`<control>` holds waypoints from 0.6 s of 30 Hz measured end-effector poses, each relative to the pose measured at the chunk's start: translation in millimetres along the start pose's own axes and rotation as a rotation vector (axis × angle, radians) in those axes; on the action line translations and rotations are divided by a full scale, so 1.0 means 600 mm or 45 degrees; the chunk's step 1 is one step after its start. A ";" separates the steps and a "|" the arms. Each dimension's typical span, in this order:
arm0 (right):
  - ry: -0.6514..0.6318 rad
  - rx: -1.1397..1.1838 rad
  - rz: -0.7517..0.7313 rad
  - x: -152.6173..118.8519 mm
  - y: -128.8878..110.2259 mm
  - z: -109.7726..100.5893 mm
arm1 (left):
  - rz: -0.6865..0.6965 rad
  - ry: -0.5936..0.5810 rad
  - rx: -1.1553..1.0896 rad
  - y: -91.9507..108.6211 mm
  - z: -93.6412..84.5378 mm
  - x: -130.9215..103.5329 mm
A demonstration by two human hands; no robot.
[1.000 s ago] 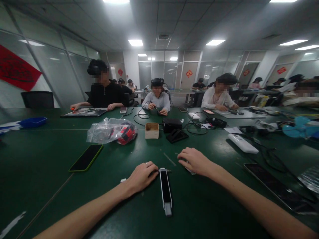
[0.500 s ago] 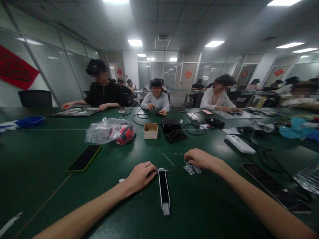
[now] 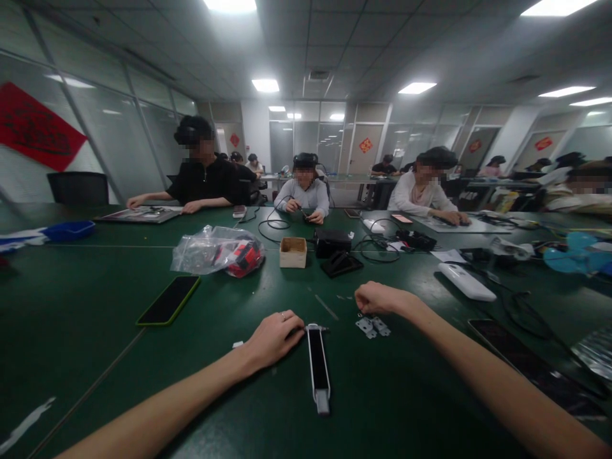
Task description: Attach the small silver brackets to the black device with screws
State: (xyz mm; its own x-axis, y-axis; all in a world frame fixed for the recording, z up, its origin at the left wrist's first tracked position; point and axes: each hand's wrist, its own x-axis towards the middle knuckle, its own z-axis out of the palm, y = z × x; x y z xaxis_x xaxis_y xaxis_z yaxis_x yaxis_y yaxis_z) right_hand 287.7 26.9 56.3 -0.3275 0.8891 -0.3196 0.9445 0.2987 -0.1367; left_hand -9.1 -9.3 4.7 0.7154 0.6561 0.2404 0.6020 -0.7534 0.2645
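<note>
My left hand (image 3: 278, 336), a ring on one finger, lies low on the green table with its fingers stretched out. Its fingertips meet the upper end of a slim white-edged device with a long black face (image 3: 318, 359). A thin metal tip sticks out sideways at that end, and a pale block forms the near end. To the right, my right hand (image 3: 376, 298) is closed in a pinch just behind several small white metal plates with holes (image 3: 373, 327). What its fingertips hold is too small and hidden to name.
A green-edged phone (image 3: 169, 301) lies left. Farther back are a plastic bag with red-and-black contents (image 3: 217, 251), a small open box (image 3: 292, 253) and a black stand (image 3: 342, 263). A white case (image 3: 466, 282) and dark phone (image 3: 526, 363) lie right. Co-workers sit across the table.
The view has shifted slightly, moving the scene rightward. My right hand has lifted a little away from the metal plates, showing more of them. My left fingers lie flatter beside the device.
</note>
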 end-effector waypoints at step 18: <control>0.158 0.185 -0.185 -0.032 -0.044 -0.019 | 0.001 0.034 -0.017 0.002 0.000 -0.002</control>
State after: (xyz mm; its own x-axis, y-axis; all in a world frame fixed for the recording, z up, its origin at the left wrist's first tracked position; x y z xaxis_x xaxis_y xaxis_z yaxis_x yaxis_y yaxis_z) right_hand 269.3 6.0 76.6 -0.4459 0.8788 -0.1702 0.8709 0.3820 -0.3092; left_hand -9.1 -11.1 4.9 0.7060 0.6565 0.2658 0.5966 -0.7535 0.2764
